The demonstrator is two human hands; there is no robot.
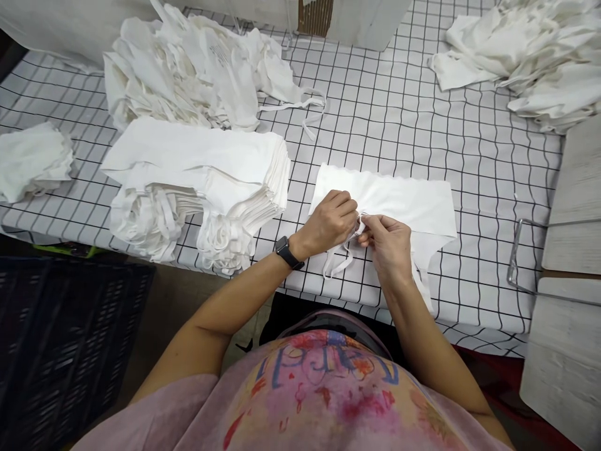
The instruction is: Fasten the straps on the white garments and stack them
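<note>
Head view showed the left hand (331,220) and right hand (387,241) both pinching the thin white strap (342,258) of a flat white fabric piece (404,202) lying on the black-gridded white tablecloth (493,163). The fingertips apparently gripped a small knot. Keeping the strap taut and untwisted would serve best. A neat stack of folded white fabric pieces (211,169) lay left.

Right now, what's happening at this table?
A person sits at a grid-patterned table. Both hands, the left hand and the right hand, pinch the thin white straps of a white fabric piece lying flat before them. A neat folded stack sits to the left, with loose piles behind it and another at far right.
</note>
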